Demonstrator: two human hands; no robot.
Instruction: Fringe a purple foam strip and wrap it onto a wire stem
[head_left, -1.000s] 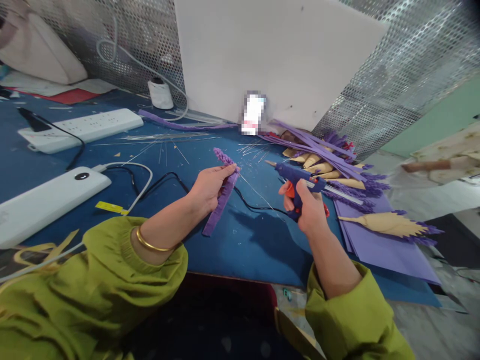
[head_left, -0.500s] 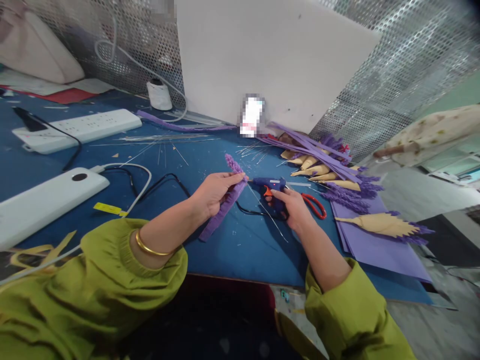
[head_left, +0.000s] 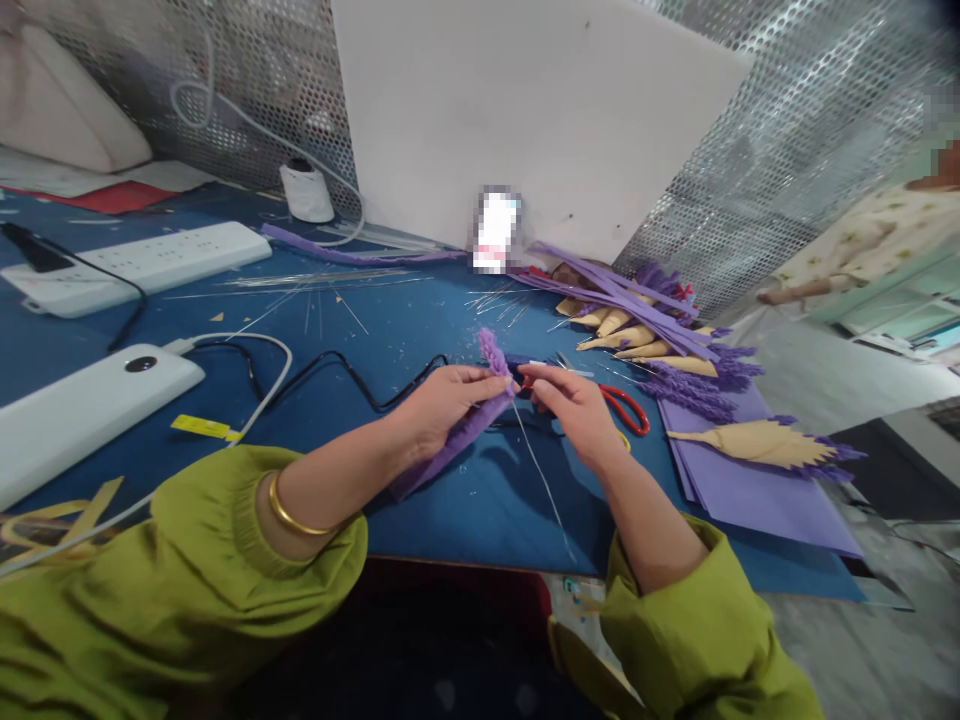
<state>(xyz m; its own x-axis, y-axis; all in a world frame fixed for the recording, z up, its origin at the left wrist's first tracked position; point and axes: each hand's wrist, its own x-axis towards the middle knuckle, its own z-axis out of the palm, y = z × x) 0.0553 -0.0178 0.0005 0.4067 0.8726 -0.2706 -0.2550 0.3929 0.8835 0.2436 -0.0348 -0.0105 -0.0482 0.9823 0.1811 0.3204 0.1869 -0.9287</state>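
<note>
My left hand [head_left: 454, 405] is closed, pinching a purple fringed paper flower spike [head_left: 491, 350] on a thin wire stem [head_left: 546, 475]. From the same hand a purple paper strip [head_left: 457, 440] trails down toward the lower left. Close to the base of the spike is my right hand [head_left: 574, 405], with bent fingers, the thumb and forefinger apart; whether its fingertips touch the strip is hard to see. Behind those fingers, a dark blue glue gun [head_left: 516, 360] is mostly hidden on the table. Red-handled pliers [head_left: 628, 408] lie beyond my right hand.
Several finished purple flowers in tan wrappers [head_left: 637, 340] lie at right, beside purple sheets [head_left: 742, 500]. Loose wires [head_left: 322, 283] spread across the back. Power strips [head_left: 150, 262] and a black cord [head_left: 337, 365] occupy the left. A lit phone [head_left: 496, 230] leans against a white board.
My right hand has let go of the glue gun, which now sits behind it, and has moved to the flower's base. The flower spike has shifted slightly right and down with my left hand.
</note>
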